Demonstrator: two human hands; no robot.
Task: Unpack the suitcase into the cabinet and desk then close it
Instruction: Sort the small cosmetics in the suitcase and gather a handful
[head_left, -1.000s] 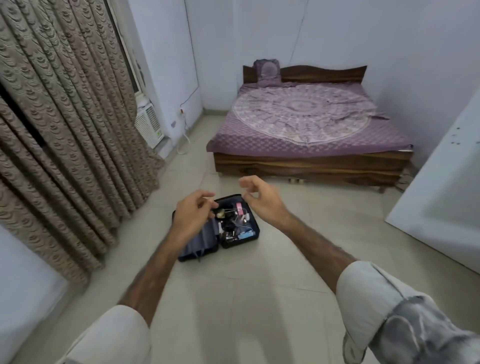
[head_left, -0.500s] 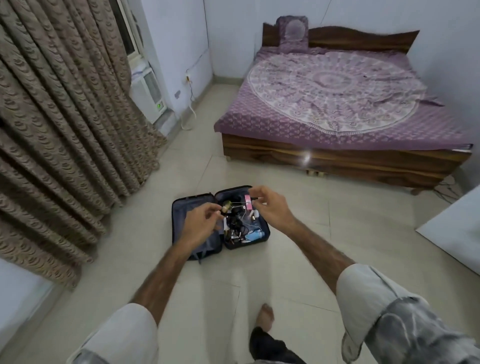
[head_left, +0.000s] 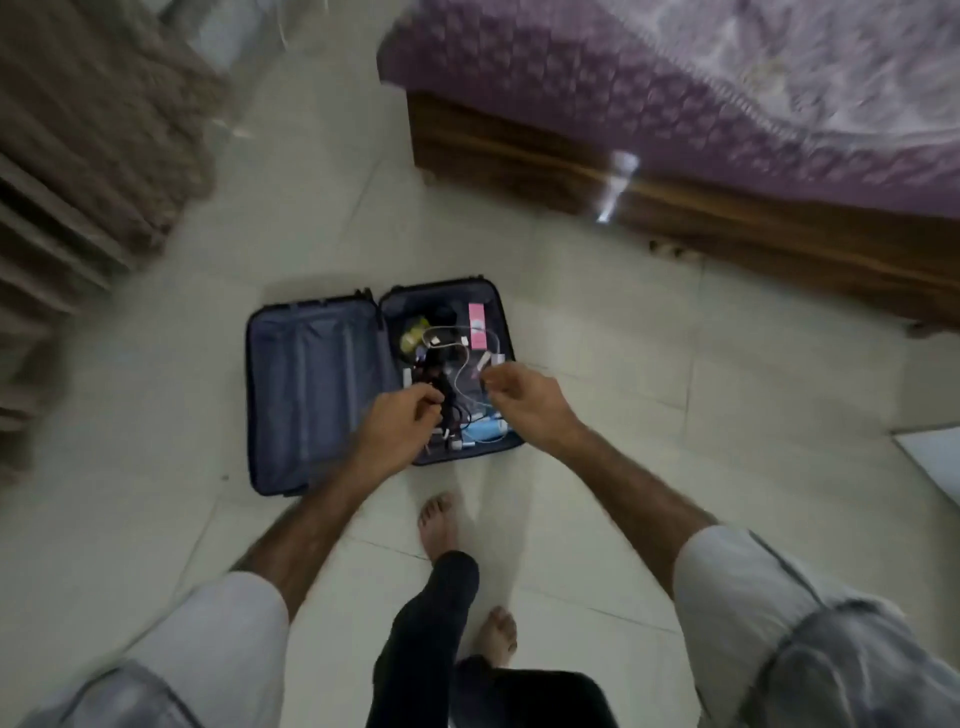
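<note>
A dark blue suitcase (head_left: 311, 395) lies open flat on the tiled floor. Its left half shows only bare lining. The right half holds a tangle of black cables, a white cable (head_left: 447, 338), a pink box (head_left: 477, 325), a yellowish item (head_left: 413, 335) and a light blue item (head_left: 485, 428). My left hand (head_left: 400, 426) hovers over the black cables with its fingers loosely curled. Over the right edge of the filled half, my right hand (head_left: 530, 400) is also loosely curled. I see nothing held in either hand, though motion blur softens the fingertips.
A wooden bed frame (head_left: 727, 234) with a purple cover (head_left: 675, 104) runs along the upper right. Patterned curtains (head_left: 78, 130) hang at the left. A white panel's corner (head_left: 935, 457) shows at the right edge. My bare feet (head_left: 439, 525) stand just before the suitcase.
I have walked up to the suitcase and tilted my view down; it now lies right below my hands. Both hands have dropped towards its filled half.
</note>
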